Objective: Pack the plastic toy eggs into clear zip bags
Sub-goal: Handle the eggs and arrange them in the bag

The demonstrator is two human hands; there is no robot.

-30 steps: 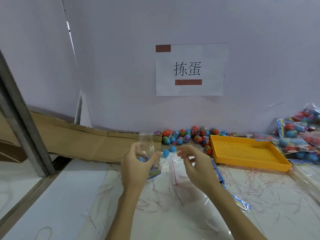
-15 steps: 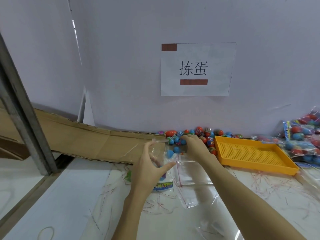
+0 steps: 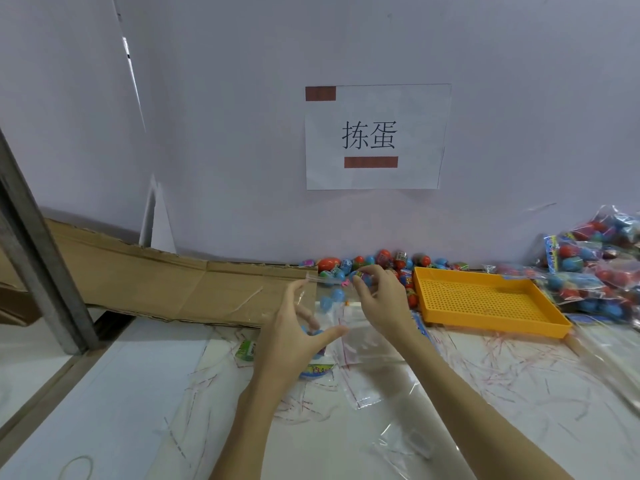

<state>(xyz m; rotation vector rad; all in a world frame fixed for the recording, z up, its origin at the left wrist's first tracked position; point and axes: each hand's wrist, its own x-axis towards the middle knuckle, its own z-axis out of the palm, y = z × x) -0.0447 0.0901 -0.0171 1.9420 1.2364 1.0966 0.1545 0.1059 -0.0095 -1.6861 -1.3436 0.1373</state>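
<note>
**Against the back edge, one more egg on its way to the bag**

Near the middle of the worktop (image 3: 104,382), the left hand (image 3: 291,337) holds a clear zip bag (image 3: 313,306) upright, thumb on one side and fingers on the other, its mouth facing up. Blue shapes at the bottom of the bag look like eggs already inside (how many cannot be told through the film and the fingers). Just beyond the bag's mouth, the right hand (image 3: 379,299) pinches a blue toy egg (image 3: 363,277) in curled fingertips, close to the loose pile of eggs (image 3: 384,261) lined along the back edge at the wall.

Judging by how things lie, the work is well under way but far from over. A heap of filled bags (image 3: 595,271) sits at the right edge of the worktop, behind the empty orange tray (image 3: 485,299). Many loose eggs remain at the back edge, and flat empty zip bags (image 3: 363,355) lie on the worktop under and beside the hands. The bag in hand is only partly filled and unsealed; the pinched egg has yet to go in.

A green-labelled egg (image 3: 246,349) lies alone just left of the held bag. A sheet of cardboard (image 3: 156,282) lines the back left edge, and a paper sign (image 3: 375,136) hangs on the wall above the pile.
</note>
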